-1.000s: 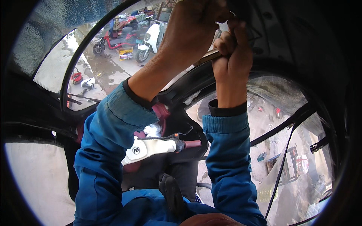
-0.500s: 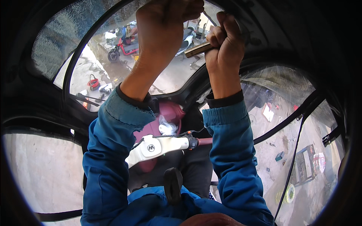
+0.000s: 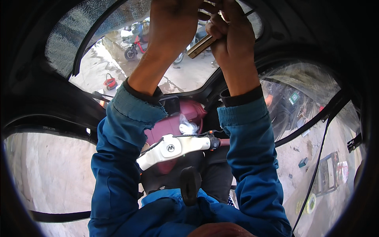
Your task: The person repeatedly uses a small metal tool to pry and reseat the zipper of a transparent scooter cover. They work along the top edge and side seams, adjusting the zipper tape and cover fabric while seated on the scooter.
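Both my arms reach up to the top of the picture, in front of the windshield [image 3: 185, 75] of a covered scooter cab. In my right hand [image 3: 238, 45] is a straight brass-coloured tool handle [image 3: 200, 46], its end pointing down and left. The other end of the tool is hidden in the fingers. My left hand [image 3: 171, 31] is just left of it, fingers bent toward the right hand. Its fingertips are partly cut off by the upper edge, and what they pinch, if anything, is hidden.
Below my arms are white handlebars [image 3: 173, 149] and a pink front panel [image 3: 164, 128] with a clear plastic bag [image 3: 187, 125]. A dark frame and clear side sheet [image 3: 308, 79] surround me. Outside stand a red scooter [image 3: 136, 47] and a red bucket [image 3: 110, 83].
My view has shifted, so the handlebars and cab appear further right. Both hands sit higher in the picture and closer together, and the tool handle tilts more steeply. A person's hand now shows outside at right.
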Motion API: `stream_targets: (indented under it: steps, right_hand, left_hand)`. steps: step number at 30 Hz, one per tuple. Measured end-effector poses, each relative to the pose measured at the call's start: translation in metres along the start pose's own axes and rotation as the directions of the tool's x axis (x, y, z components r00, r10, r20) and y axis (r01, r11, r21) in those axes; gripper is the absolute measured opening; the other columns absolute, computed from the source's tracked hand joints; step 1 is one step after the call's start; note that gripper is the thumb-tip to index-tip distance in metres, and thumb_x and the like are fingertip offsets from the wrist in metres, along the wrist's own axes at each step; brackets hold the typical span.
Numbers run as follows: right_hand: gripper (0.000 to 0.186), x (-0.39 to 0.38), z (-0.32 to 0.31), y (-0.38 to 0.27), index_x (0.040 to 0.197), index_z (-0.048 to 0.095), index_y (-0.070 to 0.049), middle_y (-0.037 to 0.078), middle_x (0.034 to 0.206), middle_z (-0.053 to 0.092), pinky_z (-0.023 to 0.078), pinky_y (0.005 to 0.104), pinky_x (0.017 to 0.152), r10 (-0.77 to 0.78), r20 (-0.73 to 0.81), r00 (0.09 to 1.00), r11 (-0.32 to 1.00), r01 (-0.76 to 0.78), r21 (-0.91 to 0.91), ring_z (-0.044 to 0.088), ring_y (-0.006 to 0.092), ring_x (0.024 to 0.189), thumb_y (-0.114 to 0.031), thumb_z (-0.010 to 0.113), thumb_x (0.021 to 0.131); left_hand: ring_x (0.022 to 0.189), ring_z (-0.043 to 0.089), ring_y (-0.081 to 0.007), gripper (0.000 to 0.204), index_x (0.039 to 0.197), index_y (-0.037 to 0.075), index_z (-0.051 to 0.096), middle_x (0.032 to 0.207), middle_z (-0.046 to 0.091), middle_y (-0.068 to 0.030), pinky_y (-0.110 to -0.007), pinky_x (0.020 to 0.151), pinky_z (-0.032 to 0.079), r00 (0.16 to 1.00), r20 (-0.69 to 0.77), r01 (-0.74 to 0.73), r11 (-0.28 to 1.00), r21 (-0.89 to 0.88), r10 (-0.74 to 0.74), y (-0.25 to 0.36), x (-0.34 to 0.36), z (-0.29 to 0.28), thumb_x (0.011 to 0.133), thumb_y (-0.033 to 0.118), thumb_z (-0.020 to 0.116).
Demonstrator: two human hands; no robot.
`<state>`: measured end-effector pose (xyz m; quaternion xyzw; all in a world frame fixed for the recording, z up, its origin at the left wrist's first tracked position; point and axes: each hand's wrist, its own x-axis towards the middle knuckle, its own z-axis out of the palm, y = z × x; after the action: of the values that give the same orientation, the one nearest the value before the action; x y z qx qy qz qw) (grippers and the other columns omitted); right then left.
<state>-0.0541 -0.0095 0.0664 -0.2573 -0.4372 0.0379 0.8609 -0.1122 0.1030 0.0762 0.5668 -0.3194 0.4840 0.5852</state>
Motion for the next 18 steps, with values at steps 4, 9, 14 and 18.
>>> stream_targets:
  steps: [4, 9, 14, 18]
  right_hand:
    - [0.020, 0.000, 0.001, -0.001, 0.112, 0.069, -0.004, 0.004, 0.101, 0.073, 0.032, 0.0191, 0.048, 0.024, 0.029, 0.999, 0.999, -0.025, 0.039, 0.041, 0.0033, 0.056, -0.023, 0.064, 0.109]
    - [0.016, 0.002, 0.005, 0.007, 0.110, 0.070, -0.005, -0.001, 0.093, 0.066, 0.031, 0.0203, 0.048, -0.044, -0.065, 0.997, 0.995, 0.050, 0.092, 0.040, 0.0040, 0.056, -0.020, 0.065, 0.108]
    - [0.013, -0.001, 0.006, 0.010, 0.106, 0.070, -0.010, -0.004, 0.088, 0.059, 0.030, 0.0212, 0.050, -0.055, -0.114, 0.992, 0.994, 0.066, 0.088, 0.040, 0.0044, 0.057, -0.022, 0.074, 0.103]
    - [0.012, 0.000, 0.003, 0.009, 0.101, 0.069, -0.012, -0.005, 0.087, 0.059, 0.030, 0.0221, 0.051, -0.046, -0.092, 0.995, 0.995, 0.054, 0.087, 0.039, 0.0044, 0.057, -0.021, 0.076, 0.101]
  left_hand:
    - [0.087, 0.073, -0.0146, 0.027, 0.111, -0.003, 0.073, 0.101, 0.078, -0.0090, -0.028, 0.070, 0.061, 0.998, 0.028, 0.062, 0.998, -0.030, -0.061, 0.002, 0.002, -0.002, 0.113, 0.021, 0.058]
    - [0.089, 0.074, -0.0166, 0.025, 0.111, -0.003, 0.073, 0.101, 0.078, -0.0099, -0.030, 0.075, 0.063, 0.996, -0.044, 0.070, 0.997, -0.028, -0.071, 0.002, 0.001, -0.001, 0.112, 0.019, 0.060]
    - [0.096, 0.075, -0.0210, 0.022, 0.112, -0.003, 0.070, 0.106, 0.077, -0.0133, -0.034, 0.087, 0.064, 0.970, -0.236, 0.027, 0.990, -0.141, -0.060, 0.008, -0.009, -0.001, 0.110, 0.018, 0.064]
    - [0.101, 0.075, -0.0257, 0.021, 0.113, -0.001, 0.064, 0.108, 0.076, -0.0169, -0.039, 0.094, 0.063, 0.937, -0.348, -0.100, 0.964, -0.246, 0.008, 0.015, -0.020, -0.009, 0.109, 0.020, 0.065]
